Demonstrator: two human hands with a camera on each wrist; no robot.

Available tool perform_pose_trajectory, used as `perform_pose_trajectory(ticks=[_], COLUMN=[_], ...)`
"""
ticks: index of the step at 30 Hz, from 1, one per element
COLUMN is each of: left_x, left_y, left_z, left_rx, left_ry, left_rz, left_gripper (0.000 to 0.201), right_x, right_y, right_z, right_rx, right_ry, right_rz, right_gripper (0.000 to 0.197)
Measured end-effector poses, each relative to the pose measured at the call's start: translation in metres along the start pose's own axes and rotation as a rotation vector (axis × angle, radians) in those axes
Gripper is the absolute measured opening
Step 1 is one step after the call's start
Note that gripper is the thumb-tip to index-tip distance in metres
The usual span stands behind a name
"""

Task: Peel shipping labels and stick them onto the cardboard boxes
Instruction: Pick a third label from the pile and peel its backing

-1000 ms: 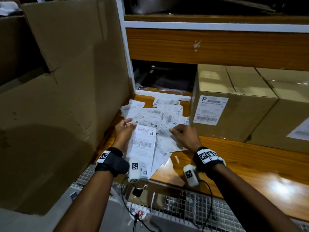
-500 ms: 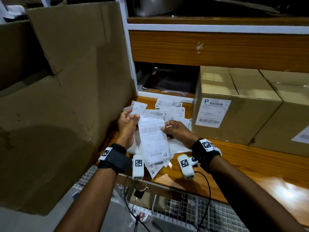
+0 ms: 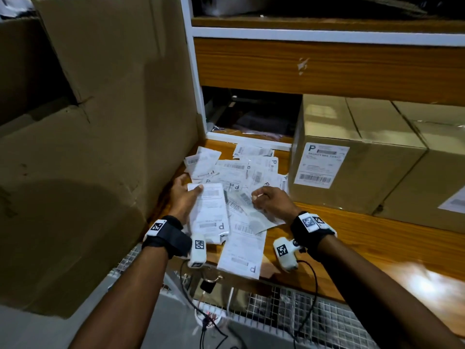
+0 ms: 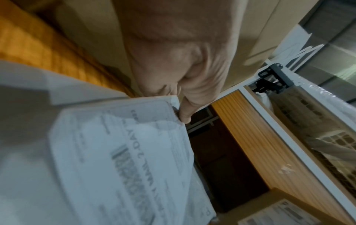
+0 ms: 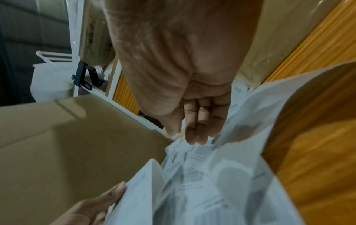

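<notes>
Both forearms reaching forward, left hand (image 3: pixel 185 197) thumb pinching down, right hand (image 3: pixel 273 201) fingers curled, possibly pinching

A big letter "P" stands at the top left of the white label (image 3: pixel 320 165) stuck on the front of the cardboard box (image 3: pixel 352 157). Under it are lines of small print, too blurry to read, and a barcode at the bottom. The loose labels (image 3: pixel 241 167) on the wooden shelf (image 3: pixel 352 238) each show a "P" and barcodes too. The label sheet (image 3: pixel 210 210) in the left hand (image 3: pixel 185 197) has a "P" at its near corner; in the left wrist view its blurry print seems to say "MAIL 3-DAY".
</notes>
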State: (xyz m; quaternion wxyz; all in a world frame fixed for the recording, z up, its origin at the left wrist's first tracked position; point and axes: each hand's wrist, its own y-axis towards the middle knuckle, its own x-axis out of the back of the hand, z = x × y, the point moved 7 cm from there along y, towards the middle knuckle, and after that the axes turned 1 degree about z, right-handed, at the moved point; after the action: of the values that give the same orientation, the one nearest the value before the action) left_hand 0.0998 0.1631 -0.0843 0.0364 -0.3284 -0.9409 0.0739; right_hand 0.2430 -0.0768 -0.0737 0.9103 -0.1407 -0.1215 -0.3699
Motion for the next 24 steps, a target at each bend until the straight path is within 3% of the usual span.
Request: perform_pose_trajectory(ticks=[2, 5, 8, 11, 14, 17, 19, 22, 24], left_x=[0.01, 0.015, 0.013, 0.007, 0.003, -0.003, -0.005, -0.005, -0.006], left_y=[0.002, -0.001, -0.008, -0.014, -0.019, -0.024, -0.027, -0.032, -0.037], left_z=[0.008, 0.015, 0.013, 0.011, 0.009, 0.01, 0.014, 0.018, 0.018], left_rx=[-0.015, -0.07, -0.154, -0.218, -0.242, -0.278, -0.281, -0.269, -0.268], left_ry=[0.149, 0.357, 0.579, 0.727, 0.836, 0.894, 0.913, 0.949, 0.967], left_rz=[-0.066, -0.117, -0.144, -0.128, -0.125, -0.106, -0.091, -0.092, -0.081], left_gripper=[0.068, 0.069, 0.076, 0.08, 0.077, 0.071, 0.07, 0.068, 0.066], right_x=[-0.002, -0.019, -0.031, -0.03, -0.043, -0.071, -0.08, -0.078, -0.076], right_y=[-0.002, -0.011, -0.022, -0.034, -0.056, -0.087, -0.106, -0.122, -0.134], right_z=[-0.01, -0.016, -0.017, -0.007, -0.011, -0.028, -0.03, -0.033, -0.033], right_rx=[0.032, 0.155, 0.241, 0.345, 0.438, 0.572, 0.772, 0.87, 0.942], right_ry=[-0.199, -0.569, -0.705, -0.733, -0.788, -1.006, -1.042, -1.031, -0.965], right_rz=[0.063, 0.273, 0.413, 0.416, 0.471, 0.589, 0.543, 0.46, 0.495], right_gripper=[0.014, 0.03, 0.032, 0.033, 0.052, 0.072, 0.061, 0.051, 0.039])
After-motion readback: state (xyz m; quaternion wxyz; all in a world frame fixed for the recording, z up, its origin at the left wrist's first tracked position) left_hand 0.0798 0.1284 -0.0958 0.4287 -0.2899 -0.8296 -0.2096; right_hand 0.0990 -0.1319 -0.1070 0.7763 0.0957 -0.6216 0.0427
